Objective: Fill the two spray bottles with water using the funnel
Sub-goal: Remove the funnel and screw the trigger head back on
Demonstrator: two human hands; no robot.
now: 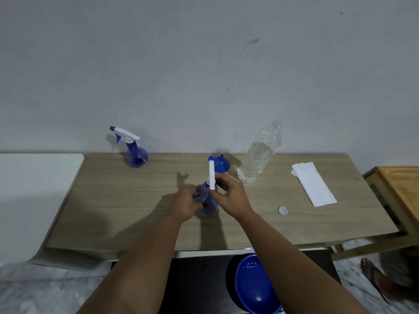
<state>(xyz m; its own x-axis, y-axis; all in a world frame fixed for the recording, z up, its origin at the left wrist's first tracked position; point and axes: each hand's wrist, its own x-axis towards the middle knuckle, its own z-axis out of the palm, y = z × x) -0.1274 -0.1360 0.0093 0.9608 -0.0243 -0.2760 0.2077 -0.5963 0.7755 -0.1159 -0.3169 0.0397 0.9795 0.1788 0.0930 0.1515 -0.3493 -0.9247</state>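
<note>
left hand [184, 203] is gripping the near spray bottle [207, 200] while right hand [227, 196] is pinching its trigger head [212, 175] — a slip risks toppling it toward the uncapped water bottle [258, 155].

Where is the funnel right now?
In the head view the blue funnel sits on the table near its back edge, just behind the hands, with the water bottle close on its right.

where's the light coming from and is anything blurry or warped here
Head view: shadows of the hands and near spray bottle fall toward the camera, so light comes from ahead; the table edges bow from wide-angle distortion; floor corners look soft.
</note>
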